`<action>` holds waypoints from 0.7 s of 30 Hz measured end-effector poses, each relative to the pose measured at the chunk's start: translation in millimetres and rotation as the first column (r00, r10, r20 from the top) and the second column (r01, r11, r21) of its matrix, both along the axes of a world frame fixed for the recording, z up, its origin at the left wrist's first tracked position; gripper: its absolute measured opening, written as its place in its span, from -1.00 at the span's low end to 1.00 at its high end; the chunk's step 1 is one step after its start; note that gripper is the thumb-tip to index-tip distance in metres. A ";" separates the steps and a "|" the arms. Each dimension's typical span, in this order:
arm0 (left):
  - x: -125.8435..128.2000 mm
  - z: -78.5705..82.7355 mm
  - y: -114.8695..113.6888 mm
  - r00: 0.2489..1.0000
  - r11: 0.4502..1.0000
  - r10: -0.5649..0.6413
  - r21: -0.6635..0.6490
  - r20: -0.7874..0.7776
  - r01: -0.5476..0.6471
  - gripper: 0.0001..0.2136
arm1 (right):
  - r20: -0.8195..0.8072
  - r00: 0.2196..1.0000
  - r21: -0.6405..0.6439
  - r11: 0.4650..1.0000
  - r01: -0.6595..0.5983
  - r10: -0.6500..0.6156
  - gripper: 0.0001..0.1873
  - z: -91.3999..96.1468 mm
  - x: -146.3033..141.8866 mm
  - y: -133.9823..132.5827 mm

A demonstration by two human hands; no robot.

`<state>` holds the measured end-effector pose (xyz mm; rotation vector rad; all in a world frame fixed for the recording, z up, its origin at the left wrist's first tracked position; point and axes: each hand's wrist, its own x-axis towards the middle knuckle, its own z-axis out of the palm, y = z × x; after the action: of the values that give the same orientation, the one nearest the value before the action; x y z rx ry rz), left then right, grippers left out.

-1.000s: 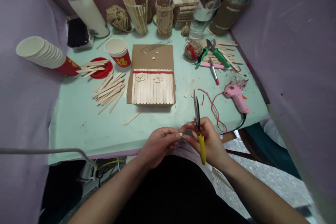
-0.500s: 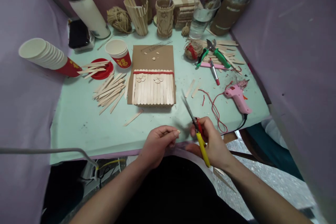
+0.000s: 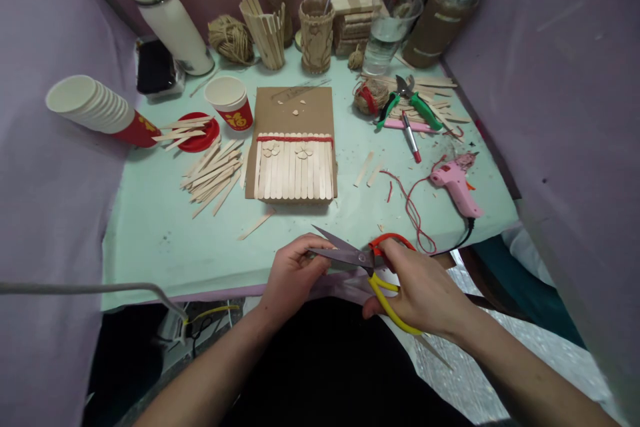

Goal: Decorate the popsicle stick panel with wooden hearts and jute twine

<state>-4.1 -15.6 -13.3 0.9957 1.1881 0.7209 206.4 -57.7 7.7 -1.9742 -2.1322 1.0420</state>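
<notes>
My right hand [image 3: 425, 290] grips scissors [image 3: 360, 259] with one red and one yellow handle loop; the blades are parted and point left toward my left hand [image 3: 295, 273]. The left hand's fingers are pinched together at the near table edge, right by the blade tips, on something too small to make out. Beyond the hands lies a brown cardboard sheet [image 3: 295, 103] carrying a panel of wooden craft sticks [image 3: 293, 167] edged with red cord and small wooden petals.
Loose craft sticks [image 3: 213, 173] lie left of the panel, with red paper cups [image 3: 231, 101] and a cup stack [image 3: 97, 110]. A pink glue gun [image 3: 455, 183], red cord [image 3: 413, 203], green pruners [image 3: 407, 103] and a glass [image 3: 387, 30] are on the right.
The scissors swung from upright to lying across, blades now parted and pointing left at my left hand. The left hand stayed pinched at the table edge.
</notes>
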 end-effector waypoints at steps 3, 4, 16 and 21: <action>0.0 0.6 -0.4 1.000 1.000 -0.011 0.012 -0.010 0.011 -0.85 | 0.006 1.000 0.003 1.000 -0.003 0.003 -0.30 0.8 -0.4 0.1; 0.0 0.7 -0.4 1.000 1.000 -0.020 0.019 -0.015 0.020 -0.84 | 0.003 1.000 0.002 1.000 -0.004 0.004 -0.30 0.9 -0.4 0.2; -2.1 6.0 4.0 0.994 0.992 -0.103 0.075 -0.028 0.105 -0.86 | -0.033 0.999 -0.011 1.000 0.000 0.000 -0.37 -0.7 1.4 -4.7; -4.2 5.0 4.6 0.992 0.987 -0.122 0.098 -0.035 0.125 -0.85 | -0.019 1.000 0.002 1.000 -0.018 0.018 -0.44 -1.5 1.7 -6.2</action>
<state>-8.3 -11.0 -8.3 1.1559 1.1132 0.6751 208.1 -63.9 6.2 -1.9403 -2.1446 1.0568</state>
